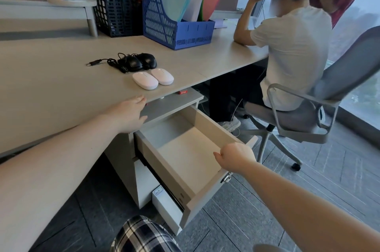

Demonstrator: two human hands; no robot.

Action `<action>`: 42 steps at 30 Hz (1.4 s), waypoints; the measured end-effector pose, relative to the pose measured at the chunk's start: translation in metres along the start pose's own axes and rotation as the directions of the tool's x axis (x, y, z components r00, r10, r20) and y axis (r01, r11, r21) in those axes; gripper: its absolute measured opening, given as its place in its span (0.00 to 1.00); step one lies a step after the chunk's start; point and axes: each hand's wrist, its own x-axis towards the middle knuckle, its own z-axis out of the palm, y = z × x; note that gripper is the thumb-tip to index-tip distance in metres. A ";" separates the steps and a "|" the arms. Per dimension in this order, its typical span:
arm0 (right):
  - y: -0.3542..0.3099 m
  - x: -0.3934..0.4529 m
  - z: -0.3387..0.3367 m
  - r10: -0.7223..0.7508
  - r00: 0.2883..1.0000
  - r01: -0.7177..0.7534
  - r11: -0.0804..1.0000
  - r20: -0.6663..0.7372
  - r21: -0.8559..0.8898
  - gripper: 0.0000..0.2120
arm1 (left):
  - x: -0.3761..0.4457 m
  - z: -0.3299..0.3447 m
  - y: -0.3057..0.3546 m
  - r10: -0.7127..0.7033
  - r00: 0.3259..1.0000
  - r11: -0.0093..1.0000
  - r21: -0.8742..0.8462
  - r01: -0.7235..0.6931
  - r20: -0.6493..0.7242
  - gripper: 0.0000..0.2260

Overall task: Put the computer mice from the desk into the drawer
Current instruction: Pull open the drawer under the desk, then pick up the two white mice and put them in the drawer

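Right hand (pixel 236 157) grips drawer (pixel 189 157) front, left hand (pixel 128 115) rests open on desk (pixel 51 79) edge; risk: black mice (pixel 136 62) cables snag, dragging the pink mice (pixel 153 79) off.

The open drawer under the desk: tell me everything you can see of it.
The drawer is pulled out from a pedestal beneath the desk. It looks like light beige laminated board, with a paler floor, plain side walls and a grey front panel carrying a small metal lock on its outer face. Nothing lies inside. The right hand grips the top edge of the front panel. The left hand rests at the desk edge, apart from the drawer.
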 end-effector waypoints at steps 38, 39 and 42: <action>-0.129 0.204 -0.122 0.013 0.961 0.173 0.751 -0.276 0.637 0.29 | 0.123 -0.010 -0.032 -0.235 0.955 0.818 -0.567 0.094 -0.181 0.52; -0.129 0.204 -0.123 0.017 0.962 0.167 0.750 -0.271 0.640 0.28 | 0.124 -0.011 -0.032 -0.250 0.952 0.809 -0.578 0.105 -0.177 0.53; -0.125 0.200 -0.126 0.011 0.967 0.159 0.756 -0.254 0.635 0.26 | 0.121 -0.014 -0.027 -0.296 0.938 0.814 -0.561 0.150 -0.179 0.55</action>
